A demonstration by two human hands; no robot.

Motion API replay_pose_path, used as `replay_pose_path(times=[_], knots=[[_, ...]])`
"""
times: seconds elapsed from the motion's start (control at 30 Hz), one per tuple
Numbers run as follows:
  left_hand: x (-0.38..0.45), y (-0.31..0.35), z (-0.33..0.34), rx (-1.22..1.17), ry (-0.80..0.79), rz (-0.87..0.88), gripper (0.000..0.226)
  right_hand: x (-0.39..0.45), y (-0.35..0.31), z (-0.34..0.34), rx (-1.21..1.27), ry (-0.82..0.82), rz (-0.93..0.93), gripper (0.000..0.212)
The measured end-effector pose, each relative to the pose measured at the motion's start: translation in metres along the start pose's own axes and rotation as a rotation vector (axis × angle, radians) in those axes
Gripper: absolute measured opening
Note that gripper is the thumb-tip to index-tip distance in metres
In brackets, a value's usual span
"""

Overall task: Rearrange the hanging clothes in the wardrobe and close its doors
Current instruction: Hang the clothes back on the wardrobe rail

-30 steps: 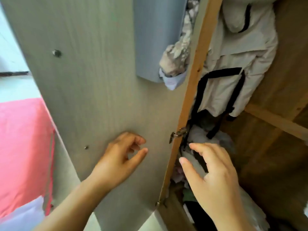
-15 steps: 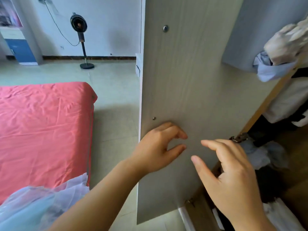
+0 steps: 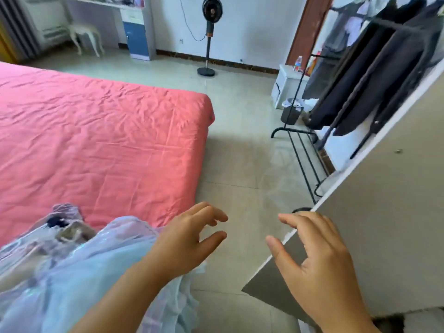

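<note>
The pale wood-grain wardrobe door (image 3: 384, 224) fills the right side, seen from its face with its white edge slanting up to the right. My right hand (image 3: 314, 263) hovers at that edge, fingers loosely spread, holding nothing. My left hand (image 3: 189, 239) hangs in the air left of the door, over the floor, fingers relaxed and apart from it. A pale blue sheer garment (image 3: 79, 267) lies on the bed's near corner under my left forearm. The wardrobe's inside is out of view.
A bed with a coral-red sheet (image 3: 96, 145) takes up the left. A black clothes rail with dark garments (image 3: 374, 75) stands at the right, behind the door. A standing fan (image 3: 209, 37), a small bin (image 3: 290, 111) and a white chair (image 3: 84, 34) stand further back on the tiled floor.
The view has swung left, away from the wardrobe towards the bed and room. My left hand has come off the door face. My right hand now sits at the door's edge.
</note>
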State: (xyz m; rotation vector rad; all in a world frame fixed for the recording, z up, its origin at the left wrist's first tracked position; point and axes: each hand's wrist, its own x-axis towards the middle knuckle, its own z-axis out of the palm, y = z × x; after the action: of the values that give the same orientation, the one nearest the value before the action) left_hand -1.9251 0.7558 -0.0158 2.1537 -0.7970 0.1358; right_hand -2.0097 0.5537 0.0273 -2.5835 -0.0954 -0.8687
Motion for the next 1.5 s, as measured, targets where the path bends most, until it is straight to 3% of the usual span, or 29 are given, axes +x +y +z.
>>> replay_pose_path(times=[0.37, 0.5, 0.8, 0.97, 1.5], knots=[[-0.164, -0.083, -0.083, 0.121, 0.231, -0.701, 0.039, 0.034, -0.112, 0.164, 0.353, -0.486, -0.351, 0.035], [-0.208, -0.091, -0.097, 0.109, 0.391, -0.95, 0.03, 0.04, -0.149, 0.218, 0.469, -0.728, -0.428, 0.042], [-0.224, -0.112, -0.112, 0.111, 0.565, -1.385, 0.032, 0.058, -0.207, 0.335, 0.559, -1.013, -0.694, 0.035], [-0.212, -0.145, -0.12, 0.079, 0.67, -1.536, 0.029, 0.079, -0.234, 0.405, 0.579, -1.223, -0.715, 0.04], [-0.237, -0.318, -0.153, 0.028, 0.751, -1.721, 0.033, 0.073, -0.294, 0.582, 0.415, -1.316, -0.774, 0.033]])
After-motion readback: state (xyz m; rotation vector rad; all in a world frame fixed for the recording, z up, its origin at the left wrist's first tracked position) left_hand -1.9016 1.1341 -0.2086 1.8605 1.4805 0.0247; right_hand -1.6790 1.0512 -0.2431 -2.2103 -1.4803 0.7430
